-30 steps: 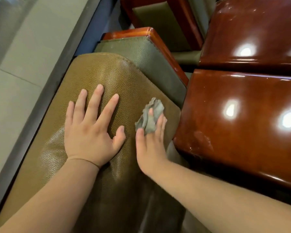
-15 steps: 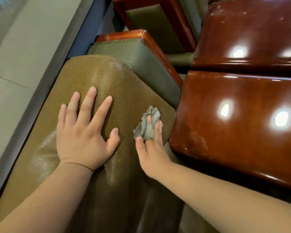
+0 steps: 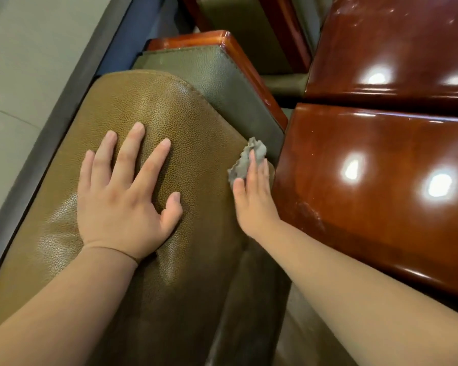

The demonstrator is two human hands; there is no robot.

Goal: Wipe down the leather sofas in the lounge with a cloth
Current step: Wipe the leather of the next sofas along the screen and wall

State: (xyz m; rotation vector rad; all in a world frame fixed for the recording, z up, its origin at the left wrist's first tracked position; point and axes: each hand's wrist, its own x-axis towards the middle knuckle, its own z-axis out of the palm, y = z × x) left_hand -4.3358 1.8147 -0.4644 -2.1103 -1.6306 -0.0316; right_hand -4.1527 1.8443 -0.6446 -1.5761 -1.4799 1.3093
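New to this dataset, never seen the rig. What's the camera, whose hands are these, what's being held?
There is no robot here. One wide-angle camera sits on a person's head and looks forward and down, so both arms reach in from the bottom edge.

The left hand lies flat, fingers spread, on a brown leather cushion. The right hand presses a small crumpled grey cloth against the cushion's right edge with straight fingers; I cannot see whether the thumb grips it.

Behind the cushion is a green leather panel with a wooden frame. To the right are glossy wooden tables reflecting ceiling lights. A pale floor shows at left.
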